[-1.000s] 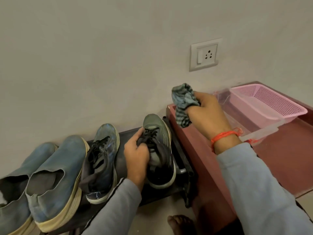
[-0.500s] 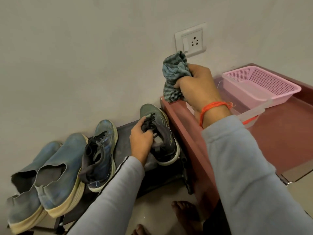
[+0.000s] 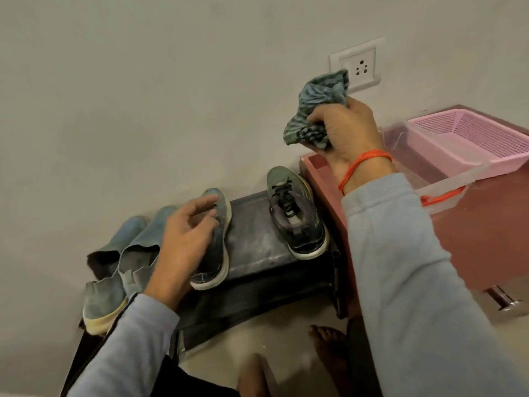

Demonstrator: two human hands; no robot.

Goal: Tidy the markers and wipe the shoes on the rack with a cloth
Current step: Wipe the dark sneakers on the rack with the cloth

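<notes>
Rack (image 3: pixel 257 242): dark metal, scuffed, dull sheen. Cloth (image 3: pixel 312 110): striped woven fabric, crumpled. Basket (image 3: pixel 469 138): pink perforated plastic. Counter (image 3: pixel 486 224): smooth maroon, semi-gloss. Slip-ons (image 3: pixel 137 247): matt blue fabric.

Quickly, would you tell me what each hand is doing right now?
Left hand: open, empty, over the blue laced shoe.
Right hand: closed, holding the striped cloth.

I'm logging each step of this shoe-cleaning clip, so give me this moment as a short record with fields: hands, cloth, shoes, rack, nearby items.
left hand: open, fingers spread, over the blue lace-up sneaker, gripping nothing
right hand: raised, closed on the bunched striped cloth
grey-green sneaker: standing free at the rack's right end
blue slip-ons: pair at the rack's left end
rack: dark, dusty top between the two sneakers
nearby: pink basket on the red-brown table
</notes>
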